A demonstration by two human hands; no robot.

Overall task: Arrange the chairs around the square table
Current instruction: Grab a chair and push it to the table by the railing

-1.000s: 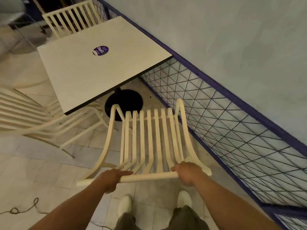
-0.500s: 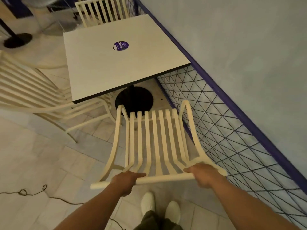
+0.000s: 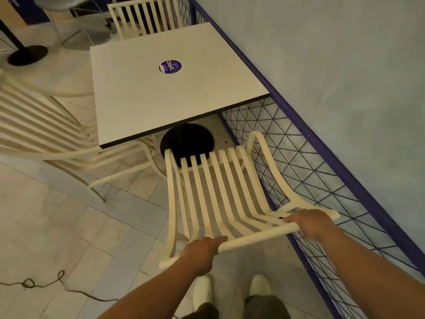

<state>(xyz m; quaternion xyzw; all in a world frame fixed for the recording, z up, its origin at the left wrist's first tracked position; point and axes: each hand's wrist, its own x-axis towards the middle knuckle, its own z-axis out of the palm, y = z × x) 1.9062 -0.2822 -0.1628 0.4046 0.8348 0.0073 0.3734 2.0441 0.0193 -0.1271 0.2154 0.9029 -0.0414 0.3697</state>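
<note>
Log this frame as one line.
phase: placing chair | left hand: grips top rail | right hand: grips top rail | chair: near edge of table, beside fence

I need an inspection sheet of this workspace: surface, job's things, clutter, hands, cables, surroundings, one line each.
Surface: square table, round purple sticker on its top.
Job's things: held chair at the near side, not tucked in; far chair opposite; left chair at the left side.
Clutter: nothing seen.
Hands: left hand and right hand grip the held chair's top rail.
Cables: one dark cable on the tiled floor, lower left.
Surroundings: wire mesh fence and wall on the right.
</note>
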